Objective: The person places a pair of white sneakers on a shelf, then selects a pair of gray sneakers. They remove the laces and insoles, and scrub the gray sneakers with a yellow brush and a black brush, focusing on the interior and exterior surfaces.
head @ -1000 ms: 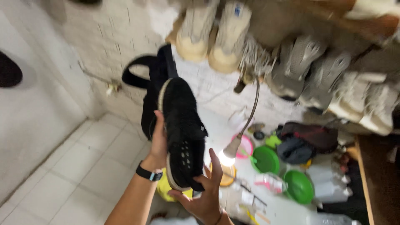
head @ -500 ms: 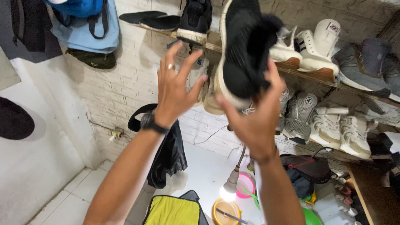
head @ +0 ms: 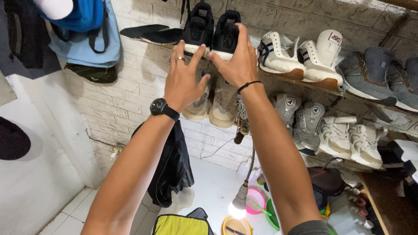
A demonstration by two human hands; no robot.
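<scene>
Both arms are up at the top shelf (head: 244, 65). The right hand (head: 233, 58) has its grip closed over the toe of a black shoe (head: 226, 32), fingers wrapped across the top and thumb low by the white sole. The shoe sits sole-down on the shelf now, just beside its black mate (head: 198, 26), the two touching or very nearly so. Half a second back that shoe was in the air, tipped on end in the right hand and well clear of the shelf; a second ago it was down low over the floor with both hands on it.

The left hand (head: 183, 78) is open, fingers spread and holding nothing, its fingertips (head: 180, 43) at the shelf edge just under the mate. It was spread the same way half a second ago, only lower and further from the shelf. A black watch (head: 159, 106) sits on that wrist, a ring on one finger, and a thin black band (head: 249, 85) circles the right wrist.

To the right on the same shelf stand white trainers (head: 300, 54), then grey ones (head: 374, 74). Two flat insoles (head: 150, 32) lie left of the black pair. The shelf below carries beige shoes (head: 213, 104) and more white pairs. A black garment (head: 172, 167) hangs under the left forearm, and a lit lamp (head: 239, 204) glows down by the floor.
</scene>
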